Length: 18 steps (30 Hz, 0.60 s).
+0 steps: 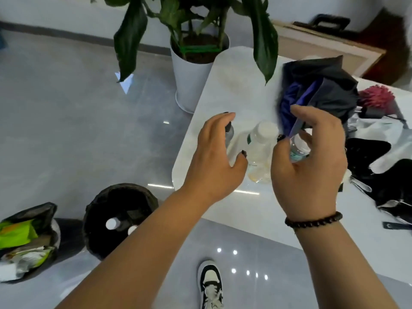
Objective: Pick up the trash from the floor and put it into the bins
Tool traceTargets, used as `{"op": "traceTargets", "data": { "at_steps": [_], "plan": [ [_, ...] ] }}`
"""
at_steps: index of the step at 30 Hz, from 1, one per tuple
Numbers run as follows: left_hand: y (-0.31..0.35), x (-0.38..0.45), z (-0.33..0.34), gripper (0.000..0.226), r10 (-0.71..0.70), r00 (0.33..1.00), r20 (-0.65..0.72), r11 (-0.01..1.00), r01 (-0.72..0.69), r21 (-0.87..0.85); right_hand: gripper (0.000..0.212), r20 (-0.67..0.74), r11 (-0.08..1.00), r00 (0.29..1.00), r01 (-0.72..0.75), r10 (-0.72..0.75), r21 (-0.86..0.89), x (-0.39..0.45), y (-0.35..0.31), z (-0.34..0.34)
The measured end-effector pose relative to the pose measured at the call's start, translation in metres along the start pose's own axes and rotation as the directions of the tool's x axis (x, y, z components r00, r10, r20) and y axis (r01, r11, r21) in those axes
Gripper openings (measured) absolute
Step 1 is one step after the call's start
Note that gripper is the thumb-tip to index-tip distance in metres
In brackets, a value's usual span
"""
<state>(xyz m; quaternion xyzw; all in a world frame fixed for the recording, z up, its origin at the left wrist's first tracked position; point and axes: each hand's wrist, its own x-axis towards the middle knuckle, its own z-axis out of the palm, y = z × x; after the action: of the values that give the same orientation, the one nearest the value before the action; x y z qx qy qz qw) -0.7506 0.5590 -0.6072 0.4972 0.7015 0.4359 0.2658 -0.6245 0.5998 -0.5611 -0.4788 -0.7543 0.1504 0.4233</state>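
Observation:
Three clear plastic bottles are at the near end of a white table (234, 70). My left hand (214, 157) curves loosely beside a dark-capped bottle (229, 131), fingers spread; I cannot tell whether it touches it. A white-capped bottle (262, 141) stands between my hands. My right hand (312, 161) curls round a small bottle with a teal label (298, 149), which is tilted. On the floor at the lower left stand a black-lined bin (95, 206) holding bottles and a second bin (48, 210) stuffed with green and white wrappers.
A folded black-and-blue umbrella (321, 90), a pink brush (376, 97) and a black-and-silver bag (379, 161) lie on the table's right side. A potted plant in a white pot (189, 81) stands by the table's far left corner. My shoe (210, 284) is on the glossy grey floor.

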Motion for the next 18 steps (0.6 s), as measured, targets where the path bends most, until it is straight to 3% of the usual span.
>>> {"op": "traceTargets", "data": {
  "at_steps": [4,8,10,13,18],
  "plan": [
    [0.017,0.008,0.030,0.077,0.032,0.995,0.094,0.997,-0.039,0.070,0.052,0.111,0.976,0.984,-0.115,0.137,-0.183,0.004,0.039,-0.008],
    [0.017,0.011,0.046,0.074,0.042,0.990,0.133,0.983,-0.064,0.170,0.068,0.318,0.917,0.886,-0.235,0.339,-0.322,0.002,0.061,0.002],
    [0.013,0.010,0.050,0.073,0.057,0.989,0.134,0.980,-0.081,0.181,0.067,0.344,0.923,0.876,-0.238,0.338,-0.302,0.002,0.064,0.007],
    [0.007,0.006,0.050,0.066,0.067,0.996,0.065,0.988,-0.075,0.134,0.057,0.298,0.954,0.917,-0.204,0.265,-0.221,0.000,0.061,0.012],
    [0.000,-0.021,0.034,0.053,-0.064,0.995,-0.080,0.997,0.060,-0.058,0.051,0.303,0.979,0.939,-0.119,0.165,-0.163,-0.014,0.049,0.008]
  ]
}}
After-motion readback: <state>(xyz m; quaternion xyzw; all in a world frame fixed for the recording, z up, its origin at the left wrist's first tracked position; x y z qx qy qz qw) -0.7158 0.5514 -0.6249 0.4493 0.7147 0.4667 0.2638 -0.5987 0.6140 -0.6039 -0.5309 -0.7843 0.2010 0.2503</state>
